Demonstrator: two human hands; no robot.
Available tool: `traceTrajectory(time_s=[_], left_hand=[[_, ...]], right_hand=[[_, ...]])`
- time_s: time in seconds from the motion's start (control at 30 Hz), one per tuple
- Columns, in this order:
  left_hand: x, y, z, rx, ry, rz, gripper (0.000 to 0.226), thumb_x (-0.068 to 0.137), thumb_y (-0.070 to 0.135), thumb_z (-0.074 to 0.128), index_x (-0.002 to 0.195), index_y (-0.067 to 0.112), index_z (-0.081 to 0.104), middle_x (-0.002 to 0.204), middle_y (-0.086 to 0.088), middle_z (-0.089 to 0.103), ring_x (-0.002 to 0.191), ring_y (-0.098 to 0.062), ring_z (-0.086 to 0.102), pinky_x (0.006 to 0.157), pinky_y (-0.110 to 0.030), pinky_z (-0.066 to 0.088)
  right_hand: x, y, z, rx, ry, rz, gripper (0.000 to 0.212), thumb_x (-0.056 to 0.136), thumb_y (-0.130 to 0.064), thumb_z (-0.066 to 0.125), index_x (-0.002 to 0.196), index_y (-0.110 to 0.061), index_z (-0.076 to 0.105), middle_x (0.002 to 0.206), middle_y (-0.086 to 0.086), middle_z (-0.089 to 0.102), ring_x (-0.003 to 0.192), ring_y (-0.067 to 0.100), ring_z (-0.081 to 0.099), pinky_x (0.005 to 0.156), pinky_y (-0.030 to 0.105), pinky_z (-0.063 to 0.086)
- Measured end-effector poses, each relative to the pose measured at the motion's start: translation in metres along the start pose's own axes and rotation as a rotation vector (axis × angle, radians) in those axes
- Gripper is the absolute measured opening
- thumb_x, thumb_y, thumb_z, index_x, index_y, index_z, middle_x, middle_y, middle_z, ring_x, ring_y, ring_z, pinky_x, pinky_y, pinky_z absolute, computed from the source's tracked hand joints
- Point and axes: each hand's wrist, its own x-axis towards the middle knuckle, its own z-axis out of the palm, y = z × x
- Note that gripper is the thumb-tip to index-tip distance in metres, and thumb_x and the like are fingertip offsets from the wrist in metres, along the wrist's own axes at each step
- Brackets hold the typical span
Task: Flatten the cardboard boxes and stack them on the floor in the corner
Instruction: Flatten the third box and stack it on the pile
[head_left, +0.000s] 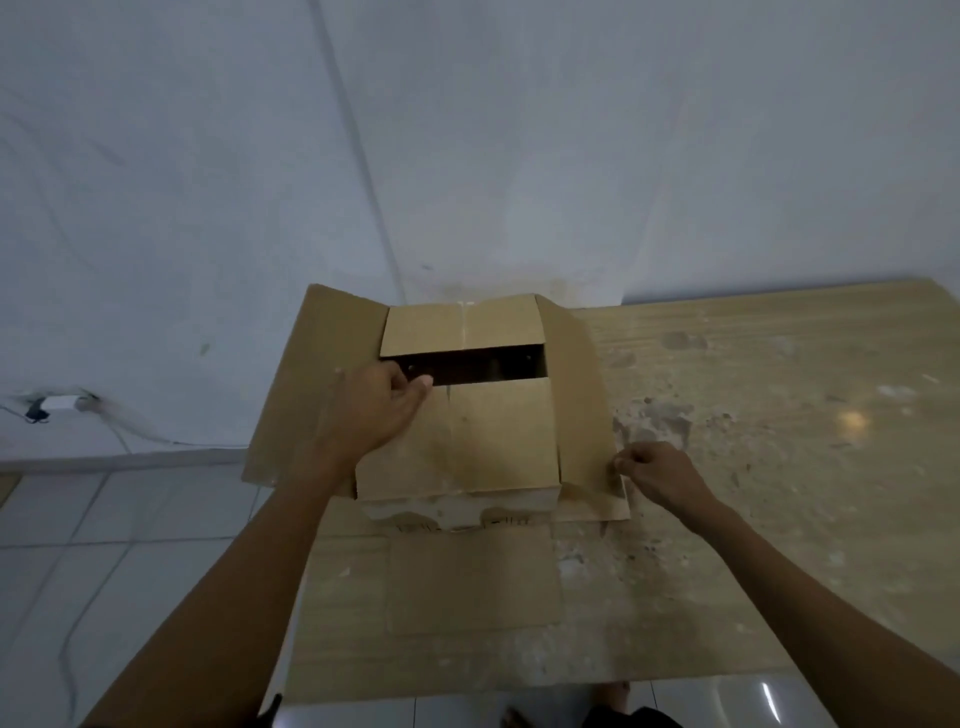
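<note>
A brown cardboard box (498, 441) stands on a pale wooden table (753, 467), near its far left corner by the wall. Its two inner flaps lie nearly flat with a dark gap between them. The left outer flap (306, 384) and the right outer flap (579, 405) hang outward. My left hand (371, 410) rests on the near inner flap, fingers curled at the edge of the gap. My right hand (657, 475) pinches the lower corner of the right outer flap.
A white wall rises behind the table. At the left, a white tiled floor (104, 545) lies below, with a wall socket and charger (60, 404) and a trailing cable. The table's near edge (519, 688) runs just above my feet.
</note>
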Motion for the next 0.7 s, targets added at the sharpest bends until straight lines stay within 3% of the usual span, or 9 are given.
traceTrajectory(time_s=[0.03,0.07,0.1,0.2,0.27,0.33,0.43,0.57,0.7], left_hand=[[-0.002,0.005,-0.011,-0.075,-0.069,-0.017,0.044,0.085,0.056,0.055,0.074,0.014,0.058,0.065,0.002,0.056,0.066,-0.017,0.055,0.076,-0.037,0.047],[-0.005,0.011,-0.023,-0.094,-0.194,-0.027,0.049,0.08,0.061,0.058,0.067,0.014,0.053,0.06,0.002,0.05,0.058,-0.016,0.049,0.062,-0.031,0.042],[-0.009,0.018,-0.035,-0.071,-0.361,-0.03,0.054,0.074,0.066,0.059,0.064,0.014,0.051,0.057,0.002,0.047,0.054,-0.014,0.045,0.056,-0.027,0.037],[-0.024,0.033,-0.057,0.062,-0.886,-0.036,0.047,0.066,0.063,0.069,0.063,0.017,0.058,0.061,0.004,0.057,0.059,-0.012,0.054,0.058,-0.027,0.044],[-0.037,0.038,-0.053,0.153,-1.066,-0.027,0.044,0.063,0.055,0.079,0.091,0.023,0.068,0.088,0.003,0.066,0.087,-0.018,0.062,0.077,-0.035,0.051],[-0.052,0.038,-0.038,0.217,-1.107,-0.041,0.079,0.058,0.053,0.083,0.127,0.028,0.053,0.118,0.005,0.055,0.112,-0.02,0.053,0.092,-0.034,0.047],[-0.063,0.034,-0.021,0.208,-1.069,-0.058,0.11,0.051,0.058,0.084,0.144,0.031,0.032,0.144,0.005,0.037,0.13,-0.021,0.04,0.104,-0.037,0.041],[-0.066,0.031,-0.023,0.203,-1.006,-0.068,0.113,0.051,0.057,0.085,0.146,0.033,0.028,0.15,0.006,0.031,0.133,-0.02,0.036,0.106,-0.035,0.038],[-0.068,0.036,-0.023,0.18,-1.002,-0.146,0.106,0.059,0.054,0.083,0.146,0.033,0.026,0.149,0.005,0.033,0.13,-0.021,0.04,0.104,-0.038,0.041]], right_hand=[[0.003,0.001,0.0,0.015,0.02,0.008,0.02,0.091,-0.02,0.055,0.09,-0.009,0.071,0.085,0.003,0.065,0.076,0.018,0.06,0.061,0.026,0.044],[0.006,0.001,0.0,0.022,0.043,0.014,0.019,0.09,-0.02,0.057,0.088,-0.009,0.072,0.087,0.004,0.067,0.08,0.021,0.062,0.064,0.029,0.045],[0.008,0.0,0.001,0.021,0.062,0.02,0.018,0.089,-0.02,0.057,0.086,-0.01,0.072,0.086,0.005,0.068,0.079,0.022,0.063,0.066,0.031,0.046],[0.014,-0.005,0.002,-0.055,0.13,0.016,0.02,0.088,-0.016,0.055,0.078,-0.003,0.067,0.071,0.009,0.064,0.062,0.021,0.057,0.055,0.029,0.041],[0.015,-0.015,0.0,-0.15,0.218,-0.018,0.019,0.087,-0.018,0.054,0.076,-0.005,0.062,0.066,0.007,0.059,0.058,0.021,0.052,0.053,0.03,0.038],[0.016,-0.03,-0.002,-0.2,0.316,-0.086,0.011,0.084,-0.021,0.055,0.082,-0.011,0.06,0.075,0.006,0.057,0.067,0.023,0.051,0.059,0.03,0.038],[0.027,-0.056,-0.002,-0.27,0.433,-0.292,0.012,0.082,-0.024,0.058,0.089,-0.013,0.058,0.087,0.005,0.051,0.076,0.025,0.05,0.069,0.034,0.041],[0.052,-0.09,0.004,-0.495,0.328,-0.661,0.019,0.086,-0.031,0.054,0.095,-0.018,0.064,0.104,0.006,0.051,0.095,0.024,0.05,0.082,0.036,0.038],[0.084,-0.121,0.029,-0.716,0.128,-0.777,0.019,0.085,-0.03,0.058,0.094,-0.021,0.072,0.146,0.016,0.036,0.135,0.034,0.027,0.109,0.049,0.021]])
